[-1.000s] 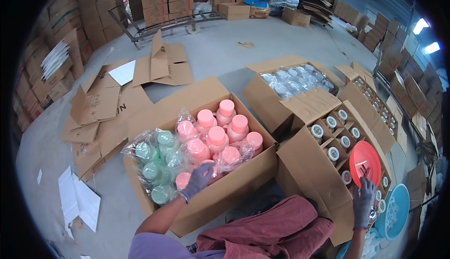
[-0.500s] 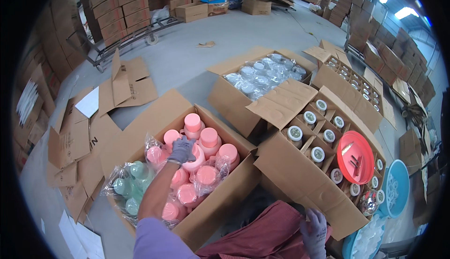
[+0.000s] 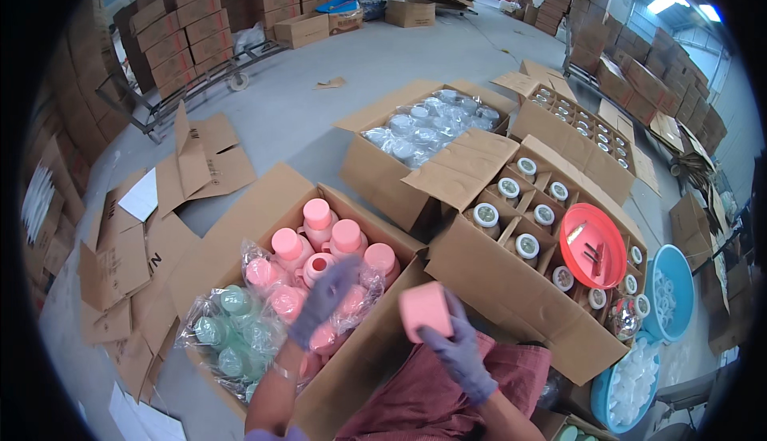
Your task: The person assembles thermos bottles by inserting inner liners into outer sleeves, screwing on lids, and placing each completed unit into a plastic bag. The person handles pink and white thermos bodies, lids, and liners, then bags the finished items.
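Note:
My right hand (image 3: 463, 353), in a grey glove, grips a pink cup-shaped lid (image 3: 425, 311) above my lap. Motion blurs my gloved left hand (image 3: 326, 301), whose fingers look stretched out over the bottles with nothing seen in them. Beneath it, an open carton (image 3: 375, 345) holds several pink bottles (image 3: 346, 236) with pink lids, some in clear plastic bags. One pink bottle (image 3: 317, 266) beside my left fingers has no lid, and its round mouth shows. Bagged pale green bottles (image 3: 233, 301) fill the carton's left end.
To the right, a divided carton (image 3: 527, 321) holds white-rimmed flasks, with a red basin (image 3: 611, 264) on top. Blue basins (image 3: 685, 301) of white parts stand beyond it. Another carton (image 3: 374, 173) holds bagged clear-looking items. Flattened cardboard (image 3: 120, 257) lies at left.
My left hand has left the pink bottle and come nearer. My right hand has risen from beside my lap and now holds the pink lid. The bottle is uncovered. The view has shifted slightly.

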`<control>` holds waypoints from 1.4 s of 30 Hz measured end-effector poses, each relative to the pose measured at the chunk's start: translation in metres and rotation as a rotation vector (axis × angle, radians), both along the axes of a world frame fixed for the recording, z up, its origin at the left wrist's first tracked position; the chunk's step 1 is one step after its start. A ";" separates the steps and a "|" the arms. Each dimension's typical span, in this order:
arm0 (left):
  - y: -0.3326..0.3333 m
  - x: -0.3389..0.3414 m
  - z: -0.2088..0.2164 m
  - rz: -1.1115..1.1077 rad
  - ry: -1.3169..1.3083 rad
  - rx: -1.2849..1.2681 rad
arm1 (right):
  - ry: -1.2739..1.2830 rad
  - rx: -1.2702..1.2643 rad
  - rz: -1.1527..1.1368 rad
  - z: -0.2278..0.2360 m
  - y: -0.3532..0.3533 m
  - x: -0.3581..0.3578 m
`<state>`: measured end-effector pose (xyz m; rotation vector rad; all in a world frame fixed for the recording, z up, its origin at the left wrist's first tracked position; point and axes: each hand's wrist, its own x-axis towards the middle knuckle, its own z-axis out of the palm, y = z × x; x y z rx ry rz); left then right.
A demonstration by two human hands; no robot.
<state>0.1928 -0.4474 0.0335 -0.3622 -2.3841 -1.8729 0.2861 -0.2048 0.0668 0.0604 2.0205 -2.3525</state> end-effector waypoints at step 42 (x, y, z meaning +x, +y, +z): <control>0.201 0.101 -0.008 -0.659 -0.142 0.467 | 0.223 0.325 -0.185 0.024 0.183 0.140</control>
